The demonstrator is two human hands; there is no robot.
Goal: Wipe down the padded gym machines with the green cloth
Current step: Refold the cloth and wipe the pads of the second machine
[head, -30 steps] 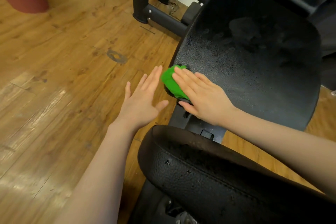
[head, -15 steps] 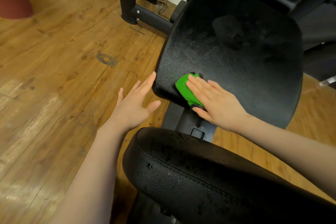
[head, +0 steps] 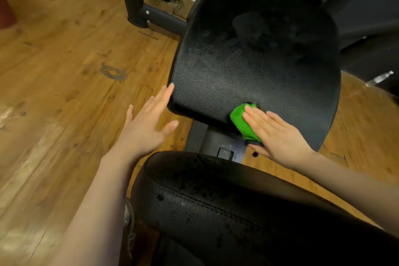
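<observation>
a: at the near edge of the black padded seat [head: 254, 60], where is the green cloth [head: 243, 122]?

b: it is bunched on the lower edge of the pad, right of that edge's middle, pressed under the right hand [head: 278, 136]. a lump of green shows past the fingertips, on their left side.

a: how is that hand posed?

b: palm down, flat, fingers [head: 257, 117] straight and close together, pointing up and to the left across the pad. the wrist sits lower right, and the bare forearm runs off to the right edge of the view. the grip is not a pinch: the hand lies spread over the cloth and bears down on it, with the thumb below, at the pad's underside.

a: and the left hand [head: 146, 123]?

b: open and empty, fingers extended and slightly fanned, thumb out to the right. it hangs over the wooden floor [head: 64, 71], just beside the seat's left corner; the longest fingertip reaches that corner, though i cannot tell if it touches. its forearm comes up from the bottom left.

a: anything nearer the camera?

b: a second black pad [head: 216, 211], stitched and scuffed, fills the bottom of the view between the two forearms. a grey metal bracket [head: 220, 147] shows between the two pads. black frame tubes [head: 138, 6] stand on the floor behind.
</observation>
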